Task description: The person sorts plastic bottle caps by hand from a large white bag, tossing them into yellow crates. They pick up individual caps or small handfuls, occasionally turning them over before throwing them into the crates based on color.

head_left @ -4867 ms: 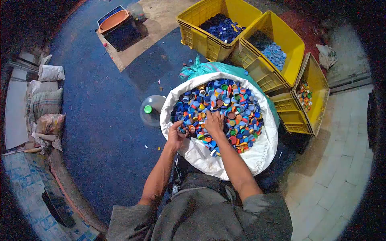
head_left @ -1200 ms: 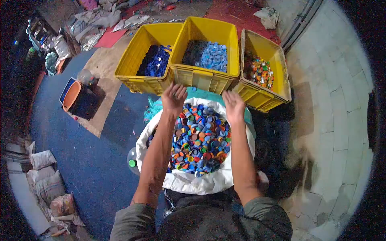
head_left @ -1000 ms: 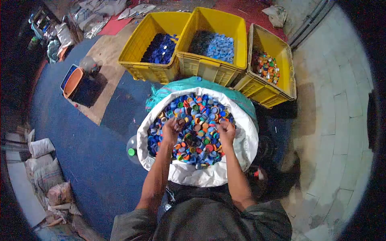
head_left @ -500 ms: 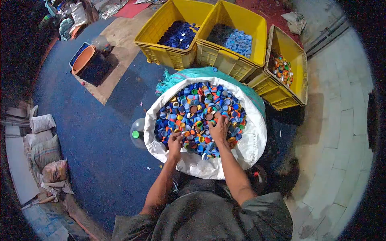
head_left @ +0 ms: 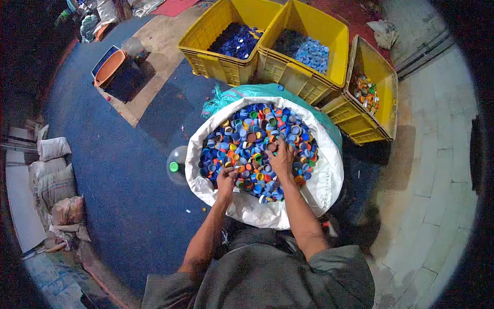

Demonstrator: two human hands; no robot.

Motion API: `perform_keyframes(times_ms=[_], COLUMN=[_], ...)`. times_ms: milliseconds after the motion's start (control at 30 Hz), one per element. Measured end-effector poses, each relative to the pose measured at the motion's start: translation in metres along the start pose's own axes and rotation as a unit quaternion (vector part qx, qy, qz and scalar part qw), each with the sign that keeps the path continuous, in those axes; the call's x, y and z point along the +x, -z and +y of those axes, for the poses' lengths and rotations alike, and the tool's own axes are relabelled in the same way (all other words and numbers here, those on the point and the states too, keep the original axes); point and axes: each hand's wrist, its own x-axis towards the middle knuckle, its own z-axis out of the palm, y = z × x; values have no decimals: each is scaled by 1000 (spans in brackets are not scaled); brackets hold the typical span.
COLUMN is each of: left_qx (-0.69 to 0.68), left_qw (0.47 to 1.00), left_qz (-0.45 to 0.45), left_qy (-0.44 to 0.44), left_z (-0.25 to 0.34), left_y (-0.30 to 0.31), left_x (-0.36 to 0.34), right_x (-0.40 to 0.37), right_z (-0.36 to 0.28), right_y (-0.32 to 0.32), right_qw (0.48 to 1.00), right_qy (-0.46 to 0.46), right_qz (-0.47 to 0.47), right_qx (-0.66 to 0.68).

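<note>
A large white woven sack with rolled-down edges stands before me, filled with loose plastic bottle caps in blue, orange, green, red and other colours. At the sack's near left side, my left hand is closed in a pinch, with a small orange and whitish bottle cap at its fingertips. My right hand reaches into the caps right of the middle. Its thumb and index finger are bent around a brown bottle cap; its other fingers curl over the caps, partly hidden.
Beyond the sack stand three yellow crates, holding dark blue caps, light blue caps and mixed orange caps. A teal sack lies against them. A clear bottle with a green cap is at left; an orange basin is farther off.
The view has shifted slightly, so the crates and sack sit a little farther right. Both hands stay at nearly the same places among the caps, with small finger movements.
</note>
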Motion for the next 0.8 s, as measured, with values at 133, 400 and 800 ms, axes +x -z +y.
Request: perform_keyframes(times_ms=[133,400,800], left_qx=[18,55,458], left_qw=[1000,989,768], left_qz=[1,-3,0], left_qy=[-1,-138,-448], left_z=[14,12,41], left_y=[-5,-22,-70], left_x=[-3,35,93], right_x=[2,-11,-88], right_z=[7,16,21], right_y=[-2,22,54], right_qw=[999,848,483], right_qy=[-8,-181,-369], right_qz=[-4,6,-37], right_qx=[34,498,793])
